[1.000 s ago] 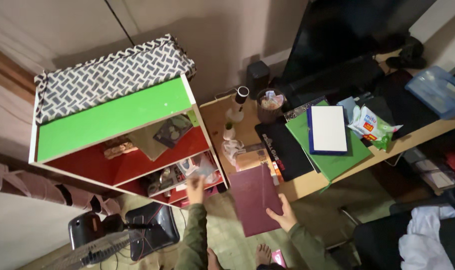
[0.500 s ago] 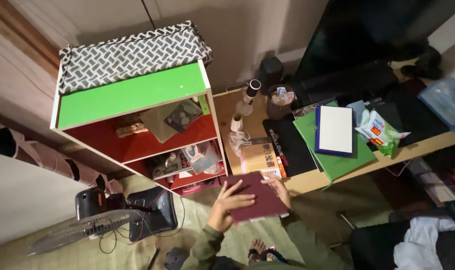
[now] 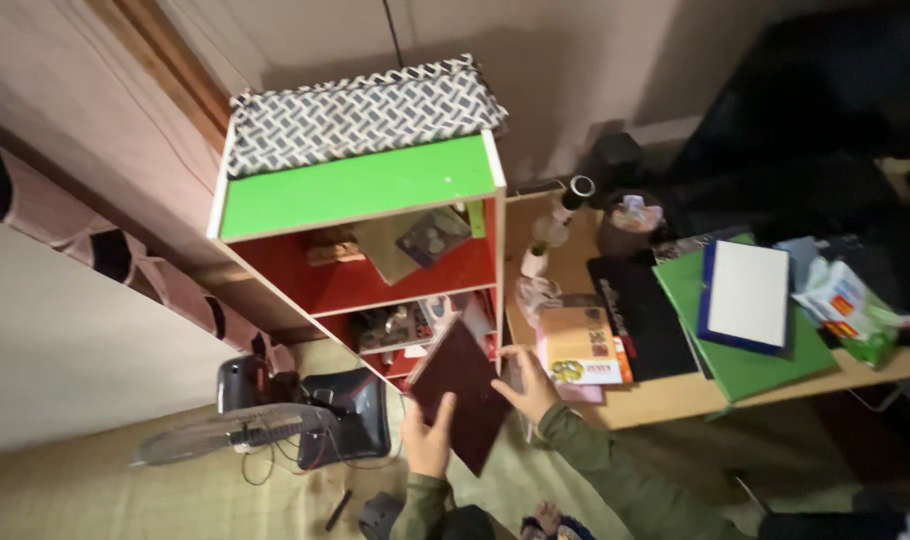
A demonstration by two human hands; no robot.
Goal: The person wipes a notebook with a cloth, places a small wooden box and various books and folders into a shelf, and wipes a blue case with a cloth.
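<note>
I hold a flat dark maroon book [image 3: 462, 391] with both hands, tilted, in front of the lower shelves of a small shelf unit [image 3: 360, 187] with a green top and red inside. My left hand [image 3: 427, 444] grips the book's lower left edge. At its right edge is my right hand [image 3: 529, 381], fingers spread on the cover. Both sleeves are olive green. The book covers part of the lowest shelf.
A patterned black and white cushion [image 3: 365, 110] lies on the shelf unit. To the right a wooden desk [image 3: 665, 396] carries an orange book [image 3: 580, 346], a green folder [image 3: 740, 362], a white pad [image 3: 747, 297] and a snack packet [image 3: 850, 308]. A floor fan [image 3: 235, 430] stands at the left.
The book has moved from the desk edge left toward the shelf unit's lower shelves. My left hand has joined it, shifting from the cover to its lower edge. The view swung left.
</note>
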